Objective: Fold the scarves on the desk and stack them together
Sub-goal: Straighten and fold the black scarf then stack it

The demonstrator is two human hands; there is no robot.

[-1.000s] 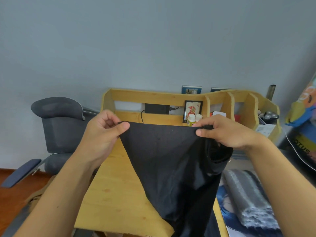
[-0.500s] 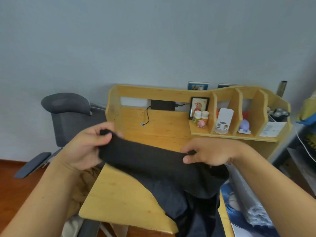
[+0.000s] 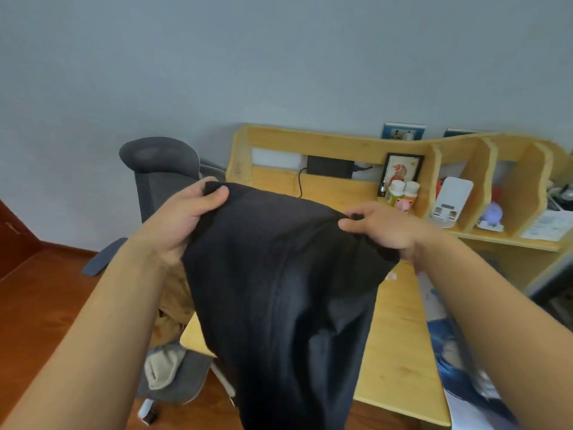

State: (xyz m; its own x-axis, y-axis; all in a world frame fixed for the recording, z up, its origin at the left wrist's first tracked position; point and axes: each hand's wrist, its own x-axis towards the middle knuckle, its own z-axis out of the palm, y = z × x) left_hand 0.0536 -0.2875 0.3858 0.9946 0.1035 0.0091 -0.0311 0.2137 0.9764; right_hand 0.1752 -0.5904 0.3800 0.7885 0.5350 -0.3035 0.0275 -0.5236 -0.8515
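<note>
Black scarf (image 3: 279, 290) held up over the desk (image 3: 400, 346), lower end cut off at the bottom edge, covering much of the desktop. Left hand (image 3: 183, 221) at 10 o'clock pinching the top corner, thumb on the cloth; right hand (image 3: 381, 228) at 2 o'clock gripping the opposite corner, fingertips buried in the fabric. One scarf in view, two hands. At 1 o'clock on the shelf (image 3: 502, 240): two small bottles (image 3: 403, 192), labels unreadable; one framed picture (image 3: 401, 172); one white device (image 3: 451, 201). Paper sheet (image 3: 548, 226) at 3 o'clock, print too blurred to read. Grey chair (image 3: 164, 172) at 9 o'clock, partly hidden behind the left arm.
</note>
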